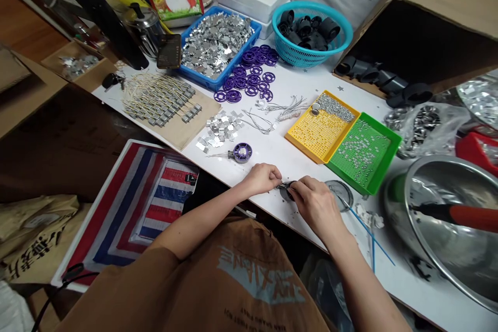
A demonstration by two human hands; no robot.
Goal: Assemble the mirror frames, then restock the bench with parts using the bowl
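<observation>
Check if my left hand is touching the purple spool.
Apart: the head view shows white tabletop between the left hand and the purple spool.

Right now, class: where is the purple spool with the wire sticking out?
In the head view, the purple spool lies on the white tabletop, ahead and left of the person's left hand, just below the pile of silver squares.

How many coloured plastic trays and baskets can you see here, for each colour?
Blue rectangular plastic tray: 1
Yellow rectangular plastic tray: 1
Green rectangular plastic tray: 1
Teal round plastic basket: 1
Red plastic tray, partly in view: 1
Total: 5
</observation>
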